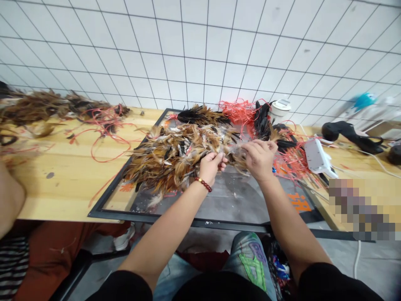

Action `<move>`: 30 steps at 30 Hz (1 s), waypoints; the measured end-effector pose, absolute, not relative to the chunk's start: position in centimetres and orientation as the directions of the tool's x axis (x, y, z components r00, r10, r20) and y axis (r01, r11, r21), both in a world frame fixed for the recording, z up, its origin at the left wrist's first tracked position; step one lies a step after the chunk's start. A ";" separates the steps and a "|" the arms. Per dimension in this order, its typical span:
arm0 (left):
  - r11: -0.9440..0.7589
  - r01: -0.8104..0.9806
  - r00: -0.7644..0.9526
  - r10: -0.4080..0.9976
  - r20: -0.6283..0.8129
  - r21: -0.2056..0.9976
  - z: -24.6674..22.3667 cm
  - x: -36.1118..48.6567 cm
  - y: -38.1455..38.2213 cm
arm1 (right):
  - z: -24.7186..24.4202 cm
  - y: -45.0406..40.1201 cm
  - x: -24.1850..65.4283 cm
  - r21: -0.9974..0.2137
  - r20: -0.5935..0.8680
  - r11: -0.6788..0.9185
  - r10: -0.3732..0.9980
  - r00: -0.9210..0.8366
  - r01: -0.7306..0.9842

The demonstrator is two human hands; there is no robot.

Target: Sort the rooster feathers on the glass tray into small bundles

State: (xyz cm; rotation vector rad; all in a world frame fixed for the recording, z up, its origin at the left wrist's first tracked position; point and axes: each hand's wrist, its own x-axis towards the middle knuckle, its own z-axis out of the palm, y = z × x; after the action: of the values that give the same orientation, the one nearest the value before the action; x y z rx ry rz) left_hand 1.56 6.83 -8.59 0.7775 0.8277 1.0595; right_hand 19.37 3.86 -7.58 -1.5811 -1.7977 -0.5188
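My left hand (213, 165), with a red bead bracelet (203, 184) at its wrist, is closed in a pinch at the right edge of a feather pile (166, 156). The pile is brown and tan with white fluffy bases. My right hand (260, 156) is a short way to the right, with thumb and forefinger pinched together. Between the two hands lies a wispy brown-grey feather (237, 155), which both sets of fingertips seem to grip. Its ends are hidden by the fingers.
A black-framed glass panel (200, 209) lies under the pile on the wooden table (69, 184). Pink-red string (239, 112), dark feather bundles (200, 115), a white lidded cup (280, 109) and a white device (316, 155) surround it. Another person's arm (9, 196) is at left.
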 end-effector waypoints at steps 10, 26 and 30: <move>0.329 -0.403 0.266 0.935 -0.235 0.854 -8.4 1.7 6.6 | -8.5 3.9 18.8 0.039 0.851 0.322 0.485 -0.200 0.946; 0.370 -0.264 0.504 0.840 -0.200 0.891 -8.6 1.4 6.5 | -9.1 4.1 18.7 -0.259 0.763 0.287 0.646 0.013 0.922; 0.373 -0.289 0.445 0.868 -0.222 0.882 -8.8 1.4 6.7 | -9.4 4.5 19.1 -0.364 0.742 0.231 0.658 0.131 0.902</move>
State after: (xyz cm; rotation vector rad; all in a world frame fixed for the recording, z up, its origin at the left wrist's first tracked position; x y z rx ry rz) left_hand 1.42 6.75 -8.80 0.8850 0.7825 0.8464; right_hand 19.12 4.46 -9.43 -1.4975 -1.5966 -0.3391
